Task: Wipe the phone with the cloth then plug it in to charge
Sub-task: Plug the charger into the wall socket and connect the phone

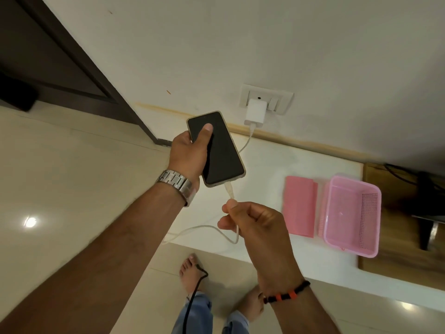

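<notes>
The left hand (pixel 190 153) is gripping the phone (pixel 220 150) while the right hand (pixel 252 225), just below, is pinching the charging cable (pixel 231 192) at its port, seemingly seating the plug; a firm push looks next.

Both forearms bare, no sleeves. Left wrist: silver metal link watch band (pixel 177 183). Right wrist: bracelet of black beads with a few orange-red ones (pixel 287 294). Legs in light blue jeans (pixel 196 317), hems at the ankles. Feet bare (pixel 192 273).

Dim warm light (wide-angle edge warp)
</notes>
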